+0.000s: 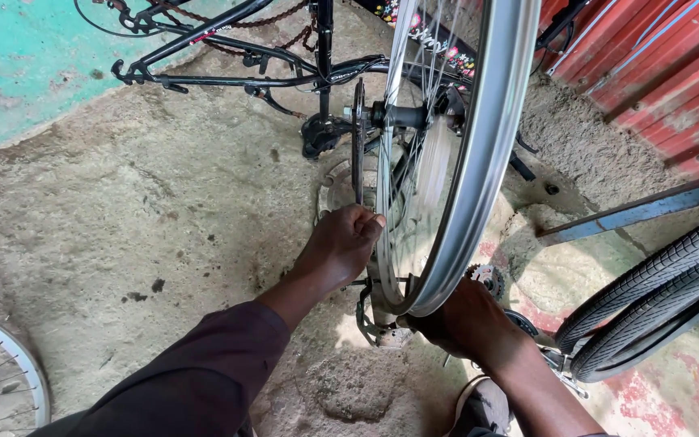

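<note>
Where rim (479,162) covers right hand (467,324), fingers hidden; spokes blurred.

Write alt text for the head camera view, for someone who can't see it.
A person's left hand and right hand hold the bottom of a bare silver bicycle wheel standing upright over a concrete floor. A black bicycle frame lies behind; black tyres lean at right.

Open concrete floor (147,235) left of the bare rim (479,162); frame (228,57) beyond, tyres (657,299) crowding the right
</note>
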